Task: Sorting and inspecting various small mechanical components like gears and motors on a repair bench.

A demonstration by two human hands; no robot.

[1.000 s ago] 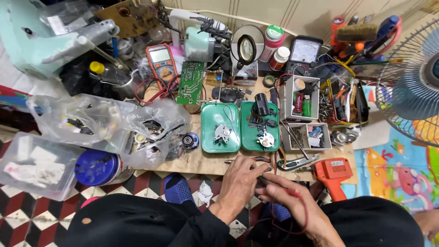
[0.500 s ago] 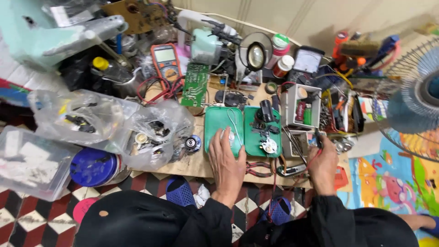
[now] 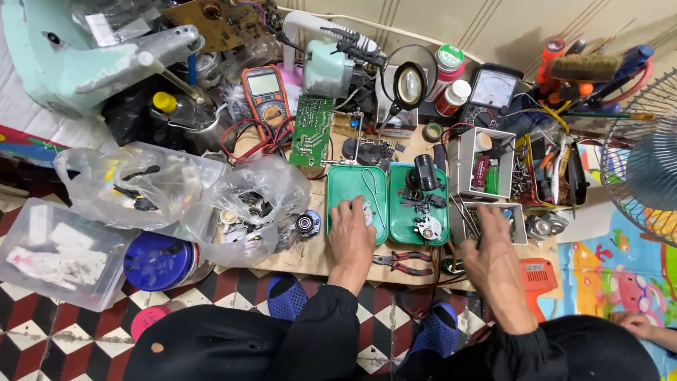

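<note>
Two bare hands work over a cluttered wooden bench top (image 3: 310,257), seen from above. Left hand (image 3: 350,233): palm down, fingers slightly spread, their tips resting in the near end of the left green plastic tray (image 3: 356,187), touching a small metal part (image 3: 366,213) there; no pinch is visible. Right hand (image 3: 490,250): palm down, fingers loosely spread and extended into a small open grey box of metal pins and screws (image 3: 486,222); whether a fingertip grips any piece cannot be told. Two rectangular green trays lie side by side, touching; the right green plastic tray (image 3: 402,219) holds a black cylindrical motor (image 3: 424,171), a black bracket and a round white gear. One pair of red-and-black-handled pliers (image 3: 403,262) lies on the wood between the hands, just below the trays. Two meters stand at the back: an orange digital multimeter (image 3: 268,95) and a dark analogue meter (image 3: 490,92). One green printed circuit board (image 3: 312,130) lies flat beside the orange one. Two crumpled clear plastic bags (image 3: 204,194) of dark parts sit left of the trays.
</note>
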